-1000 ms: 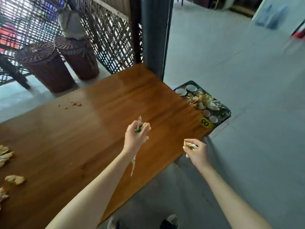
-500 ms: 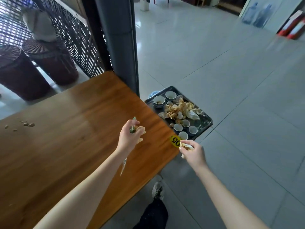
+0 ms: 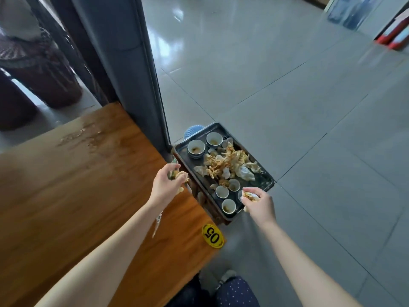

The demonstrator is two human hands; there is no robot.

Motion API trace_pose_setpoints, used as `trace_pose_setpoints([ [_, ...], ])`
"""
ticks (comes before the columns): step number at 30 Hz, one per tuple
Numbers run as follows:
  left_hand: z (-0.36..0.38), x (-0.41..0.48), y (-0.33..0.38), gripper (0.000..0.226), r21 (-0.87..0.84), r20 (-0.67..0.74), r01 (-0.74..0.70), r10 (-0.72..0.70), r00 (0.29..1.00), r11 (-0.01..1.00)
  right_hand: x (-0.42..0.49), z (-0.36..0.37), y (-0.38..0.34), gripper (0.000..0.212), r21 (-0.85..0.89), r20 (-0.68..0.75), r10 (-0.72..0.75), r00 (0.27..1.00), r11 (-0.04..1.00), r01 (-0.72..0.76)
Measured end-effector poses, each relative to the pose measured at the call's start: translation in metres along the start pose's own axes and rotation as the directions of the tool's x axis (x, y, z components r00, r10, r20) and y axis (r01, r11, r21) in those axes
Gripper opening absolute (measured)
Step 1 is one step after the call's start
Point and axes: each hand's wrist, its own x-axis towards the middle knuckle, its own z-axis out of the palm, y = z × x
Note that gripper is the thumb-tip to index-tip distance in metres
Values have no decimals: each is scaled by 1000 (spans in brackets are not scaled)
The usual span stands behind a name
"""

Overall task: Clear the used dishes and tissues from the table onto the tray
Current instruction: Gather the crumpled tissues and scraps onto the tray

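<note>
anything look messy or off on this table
Yes: a patch of smears and crumbs sits on the table near its far edge. A thin strip dangles below the scraps in the left hand and could drop.

Blue object (image 3: 191,132) mostly behind tray (image 3: 261,179); one cup (image 3: 240,195) behind right hand (image 3: 259,206)

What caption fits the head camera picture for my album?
Left hand and right hand each hold crumpled tissue by a dark tray of used cups next to a wooden table.
</note>
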Motion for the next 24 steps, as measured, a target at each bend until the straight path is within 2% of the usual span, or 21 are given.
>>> trace_pose_setpoints([
  [4, 23, 22, 3, 31, 50, -21, 30, -29, 999, 998, 39, -8, 0, 19, -42, 18, 2, 1000, 999, -1],
  [6, 38, 31, 5, 30, 24, -37, 61, -60, 998, 998, 61, -12, 3, 20, -48, 28, 15, 1000, 999, -14],
  [13, 105, 70, 15, 21, -2, -122, 172, -171, 978, 985, 151, -20, 18, 20, -130, 157, 71, 985, 990, -51],
  [19, 179, 115, 5, 21, -126, -170, 336, -354, 920, 933, 214, -16, 35, 22, -238, 305, 64, 950, 971, 11],
  [24, 228, 153, -27, 16, -62, -170, 386, -391, 905, 920, 255, 1, 63, 24, -350, 457, 18, 890, 923, 160],
])
